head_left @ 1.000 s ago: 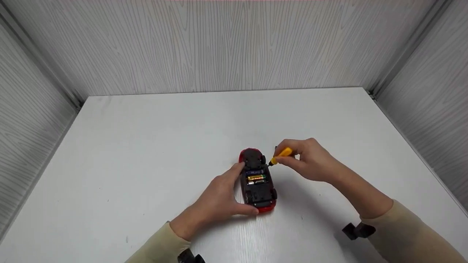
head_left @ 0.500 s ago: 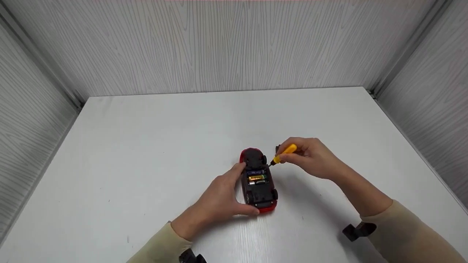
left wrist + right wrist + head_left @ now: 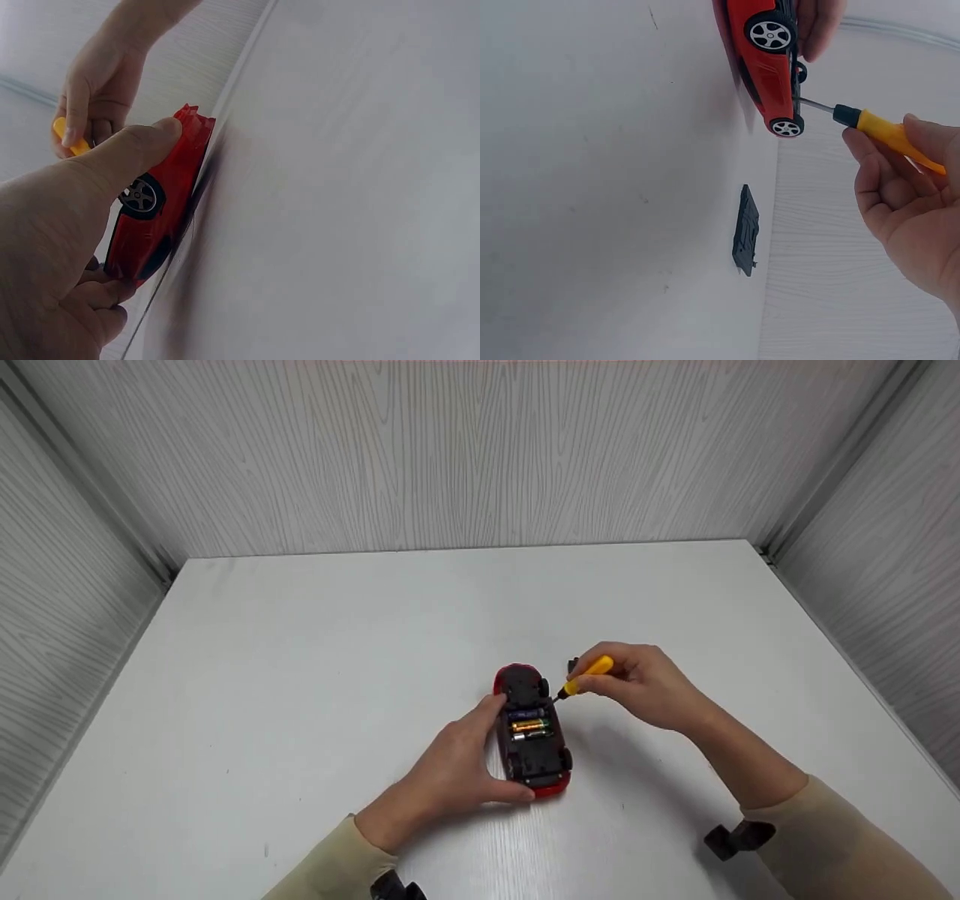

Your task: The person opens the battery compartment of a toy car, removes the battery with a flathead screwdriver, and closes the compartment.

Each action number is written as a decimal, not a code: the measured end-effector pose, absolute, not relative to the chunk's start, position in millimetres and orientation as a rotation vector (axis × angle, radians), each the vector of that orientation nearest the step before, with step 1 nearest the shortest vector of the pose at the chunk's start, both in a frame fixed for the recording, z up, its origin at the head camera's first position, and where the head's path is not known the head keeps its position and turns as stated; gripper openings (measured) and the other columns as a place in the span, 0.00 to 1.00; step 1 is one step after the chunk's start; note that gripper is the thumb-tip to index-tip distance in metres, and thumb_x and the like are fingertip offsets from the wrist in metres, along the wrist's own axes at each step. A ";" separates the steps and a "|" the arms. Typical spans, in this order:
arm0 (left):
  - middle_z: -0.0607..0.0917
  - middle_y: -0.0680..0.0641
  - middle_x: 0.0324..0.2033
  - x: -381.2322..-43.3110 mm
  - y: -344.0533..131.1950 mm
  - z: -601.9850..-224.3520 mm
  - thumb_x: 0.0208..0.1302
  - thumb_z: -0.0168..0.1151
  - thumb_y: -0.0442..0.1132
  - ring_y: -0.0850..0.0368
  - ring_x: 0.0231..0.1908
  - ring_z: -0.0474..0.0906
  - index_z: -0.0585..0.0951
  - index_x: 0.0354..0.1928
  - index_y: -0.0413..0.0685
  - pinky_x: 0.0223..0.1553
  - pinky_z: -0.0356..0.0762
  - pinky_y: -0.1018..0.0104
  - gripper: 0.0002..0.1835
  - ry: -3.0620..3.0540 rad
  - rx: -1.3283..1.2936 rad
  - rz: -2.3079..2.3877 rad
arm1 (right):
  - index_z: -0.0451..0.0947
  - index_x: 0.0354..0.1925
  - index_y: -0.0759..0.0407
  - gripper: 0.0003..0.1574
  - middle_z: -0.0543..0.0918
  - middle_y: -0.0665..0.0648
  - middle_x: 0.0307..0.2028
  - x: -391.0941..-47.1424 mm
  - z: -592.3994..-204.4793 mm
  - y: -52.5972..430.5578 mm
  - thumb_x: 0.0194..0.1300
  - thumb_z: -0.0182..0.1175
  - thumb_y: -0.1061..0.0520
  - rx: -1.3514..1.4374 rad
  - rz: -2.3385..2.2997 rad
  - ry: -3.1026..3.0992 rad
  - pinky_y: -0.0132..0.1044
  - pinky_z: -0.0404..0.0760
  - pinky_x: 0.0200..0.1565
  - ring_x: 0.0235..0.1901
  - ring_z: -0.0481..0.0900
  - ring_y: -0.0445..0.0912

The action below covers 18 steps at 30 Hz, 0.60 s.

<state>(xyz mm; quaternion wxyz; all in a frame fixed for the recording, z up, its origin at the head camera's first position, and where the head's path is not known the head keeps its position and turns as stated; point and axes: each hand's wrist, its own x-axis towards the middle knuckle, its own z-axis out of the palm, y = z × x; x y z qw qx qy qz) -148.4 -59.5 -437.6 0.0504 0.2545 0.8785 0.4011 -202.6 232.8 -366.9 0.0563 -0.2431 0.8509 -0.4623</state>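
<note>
A red toy car (image 3: 538, 761) lies upside down on the white table, its black underside facing up. Three batteries (image 3: 529, 725) sit side by side in its uncovered compartment. My left hand (image 3: 457, 757) grips the car along its left side, thumb at the near end and fingers toward the far end. In my right hand (image 3: 634, 682) a yellow-handled screwdriver (image 3: 885, 130) is pinched between thumb and fingers. It slants down to the left, and its metal tip meets the car's underside at the edge beside the compartment, near a wheel (image 3: 786, 127).
A black plastic battery cover (image 3: 745, 231) lies on the table beyond the car, mostly behind the right hand in the head view. Pale wood-grain panels (image 3: 465, 457) enclose the table (image 3: 300, 660) at the back and both sides.
My right hand and the screwdriver handle have shifted slightly to the right, with the tip staying at the car's edge. The left hand still holds the car in much the same place.
</note>
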 end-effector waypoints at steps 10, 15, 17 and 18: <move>0.67 0.43 0.78 -148.3 -55.9 -441.2 0.45 0.88 0.58 0.51 0.74 0.67 0.59 0.82 0.40 0.75 0.65 0.54 0.68 2.658 0.800 1.244 | 0.86 0.51 0.59 0.09 0.89 0.62 0.44 -208.2 -386.5 242.1 0.77 0.65 0.58 -0.640 -1.612 2.349 0.41 0.86 0.48 0.46 0.86 0.69; 0.70 0.47 0.76 -145.8 -55.2 -441.4 0.45 0.87 0.60 0.53 0.73 0.69 0.59 0.82 0.42 0.74 0.67 0.54 0.67 2.656 0.793 1.225 | 0.84 0.52 0.59 0.11 0.90 0.62 0.44 -205.0 -393.5 239.0 0.78 0.64 0.56 -0.617 -1.615 2.322 0.43 0.86 0.51 0.48 0.87 0.67; 0.70 0.47 0.76 -145.9 -56.3 -440.9 0.45 0.87 0.61 0.52 0.73 0.69 0.60 0.82 0.42 0.74 0.67 0.54 0.67 2.668 0.787 1.219 | 0.85 0.53 0.58 0.11 0.90 0.60 0.45 -204.5 -391.9 237.6 0.78 0.64 0.55 -0.609 -1.596 2.351 0.44 0.85 0.52 0.49 0.87 0.66; 0.70 0.47 0.77 -146.1 -56.7 -441.2 0.45 0.87 0.61 0.53 0.73 0.69 0.60 0.82 0.42 0.74 0.67 0.54 0.68 2.673 0.789 1.221 | 0.85 0.53 0.57 0.11 0.90 0.59 0.46 -204.1 -390.8 236.7 0.78 0.64 0.55 -0.600 -1.588 2.366 0.44 0.85 0.52 0.49 0.86 0.66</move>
